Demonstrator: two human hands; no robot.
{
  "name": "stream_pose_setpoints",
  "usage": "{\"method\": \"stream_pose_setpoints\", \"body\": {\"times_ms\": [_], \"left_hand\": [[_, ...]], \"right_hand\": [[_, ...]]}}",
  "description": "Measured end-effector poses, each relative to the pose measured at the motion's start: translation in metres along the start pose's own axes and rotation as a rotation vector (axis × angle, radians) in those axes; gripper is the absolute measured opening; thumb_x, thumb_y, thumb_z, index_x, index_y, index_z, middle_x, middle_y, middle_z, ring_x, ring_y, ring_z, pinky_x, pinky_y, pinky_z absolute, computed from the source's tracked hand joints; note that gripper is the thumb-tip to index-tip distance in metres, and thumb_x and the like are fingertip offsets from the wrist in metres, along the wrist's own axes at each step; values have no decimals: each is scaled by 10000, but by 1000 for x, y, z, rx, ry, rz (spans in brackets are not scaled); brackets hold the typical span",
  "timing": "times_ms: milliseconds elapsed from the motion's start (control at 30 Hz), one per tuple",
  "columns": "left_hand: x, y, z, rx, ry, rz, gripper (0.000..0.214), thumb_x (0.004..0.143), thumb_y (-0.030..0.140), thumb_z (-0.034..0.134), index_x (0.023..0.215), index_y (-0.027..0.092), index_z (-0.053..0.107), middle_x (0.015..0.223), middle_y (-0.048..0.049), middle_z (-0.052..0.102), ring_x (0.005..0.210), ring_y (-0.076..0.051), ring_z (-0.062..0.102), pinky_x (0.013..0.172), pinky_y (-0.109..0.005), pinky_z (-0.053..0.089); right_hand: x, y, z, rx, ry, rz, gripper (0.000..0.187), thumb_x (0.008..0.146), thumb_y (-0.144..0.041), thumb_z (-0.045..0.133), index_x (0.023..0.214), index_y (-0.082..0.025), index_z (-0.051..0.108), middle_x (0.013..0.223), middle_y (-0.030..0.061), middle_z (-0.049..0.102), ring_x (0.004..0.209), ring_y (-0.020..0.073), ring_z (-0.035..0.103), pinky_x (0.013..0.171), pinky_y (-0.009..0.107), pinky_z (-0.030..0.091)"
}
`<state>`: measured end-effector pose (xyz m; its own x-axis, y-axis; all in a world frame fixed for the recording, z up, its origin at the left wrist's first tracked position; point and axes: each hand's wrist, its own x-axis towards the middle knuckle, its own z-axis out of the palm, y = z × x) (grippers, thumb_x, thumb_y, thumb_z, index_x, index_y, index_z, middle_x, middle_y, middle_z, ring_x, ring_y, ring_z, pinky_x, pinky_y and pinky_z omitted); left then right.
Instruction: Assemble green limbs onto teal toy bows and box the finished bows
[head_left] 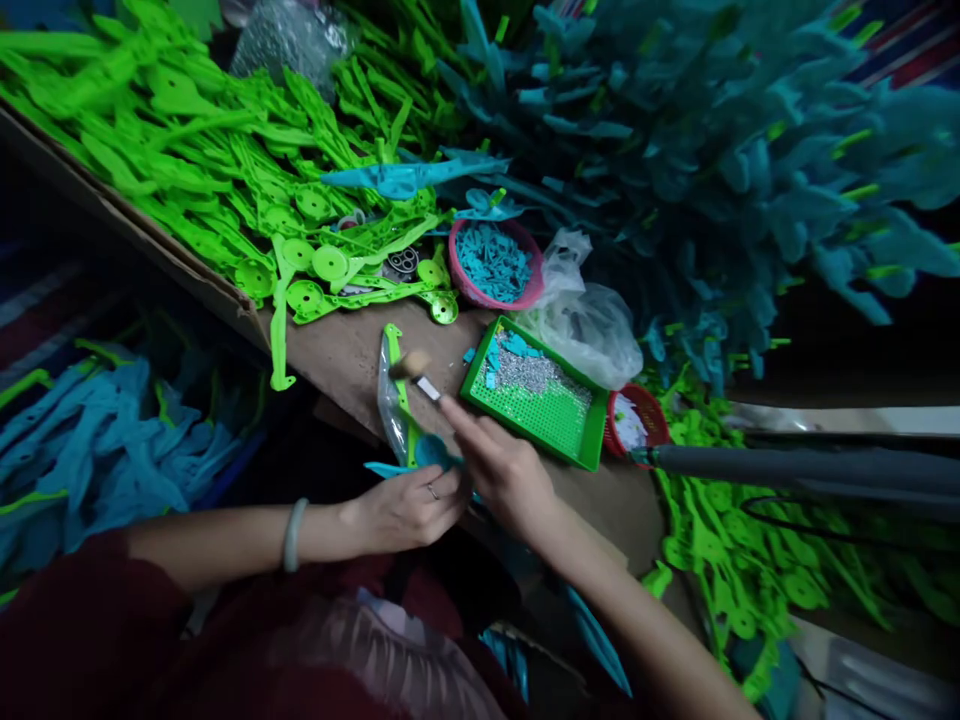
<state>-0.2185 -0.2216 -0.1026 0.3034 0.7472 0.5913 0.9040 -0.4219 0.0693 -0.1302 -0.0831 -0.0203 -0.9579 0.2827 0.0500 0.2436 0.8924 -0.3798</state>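
Note:
My left hand (416,508), with a ring on one finger, is closed on a blue plastic part (431,452) near the table's front edge. Close beside it, my right hand (514,475) is closed round what looks like a small brush (418,372), with a tan head and a pale metal band; its handle is hidden by the fingers. Under the brush head lies a green plastic arm (396,350) with a clear bag-like piece (388,400) along it. Just beyond my right hand sits a green perforated tray (555,425) with small silver pieces and blue bits inside.
A pink basket (455,262) holds small blue parts, beside a clear plastic bag (592,330). A red basket (660,425) holds white pieces, near a dark grey rod-like tool (772,470). Green parts (202,150) and blue parts (712,150) are heaped at the back.

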Motion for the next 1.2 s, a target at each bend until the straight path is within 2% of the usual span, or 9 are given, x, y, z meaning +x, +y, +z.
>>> {"method": "stream_pose_setpoints", "body": {"times_ms": [100,233,300,500,667,733,967,1067,1200], "left_hand": [[-1,0,-1,16,4,-9,224,932,95,513,1072,61,684,1076,-148,716,1025,-220,634,816,-323,513],[-2,2,-3,83,-36,-5,330,945,82,466,1230,7,614,1271,-196,647,1118,-244,620,871,-336,510],[-2,5,-4,83,-35,1,347,949,78,441,1246,1,604,1288,-194,640,1140,-255,621,894,-354,515],[0,20,-7,172,-39,68,338,958,102,428,1201,1,638,1247,-180,669,1145,-252,637,988,-362,496],[0,27,-11,267,-67,93,324,935,82,431,1139,0,668,1149,-169,713,1082,-247,663,970,-350,498],[-1,28,-12,286,-108,103,338,934,84,424,1161,-12,656,1167,-181,704,1099,-260,655,972,-362,495],[15,44,-12,100,-124,37,362,947,83,403,1223,-5,621,1326,-207,613,1204,-307,597,1002,-425,474],[38,58,6,-47,-129,68,393,960,152,469,1330,55,555,1436,-193,525,1330,-319,498,1071,-442,426],[61,76,40,-143,-220,60,514,923,290,615,1382,81,511,1518,-220,409,1405,-376,394,1103,-496,392]], "right_hand": [[-23,-2,-16,-35,-115,-51,519,944,-170,456,1453,-273,469,785,29,625,585,127,571,519,221,473],[-60,-6,-41,125,289,11,596,939,-112,495,1485,-330,402,962,45,706,726,144,658,635,253,549],[-80,-8,-49,163,362,66,614,928,-78,509,1477,-335,414,953,28,715,693,126,661,613,233,546],[-111,-10,-27,91,244,101,574,952,-115,492,1490,-295,402,1029,93,723,842,171,704,635,231,552],[-99,-7,-3,38,-109,153,501,1005,-197,398,1493,-307,385,850,57,691,667,145,659,621,239,541],[-99,-6,-6,56,-142,194,489,1010,-212,395,1492,-297,387,856,61,687,688,152,660,641,255,547],[-158,-10,-31,210,324,354,489,978,-169,473,1448,-305,464,1316,52,662,1164,183,658,957,294,549],[-194,-12,-33,155,455,510,479,956,-157,505,1415,-295,511,1306,41,669,1126,184,679,958,303,555],[-241,-20,-36,89,567,748,428,946,-204,504,1368,-234,571,1043,53,756,910,184,728,812,308,604]]}}
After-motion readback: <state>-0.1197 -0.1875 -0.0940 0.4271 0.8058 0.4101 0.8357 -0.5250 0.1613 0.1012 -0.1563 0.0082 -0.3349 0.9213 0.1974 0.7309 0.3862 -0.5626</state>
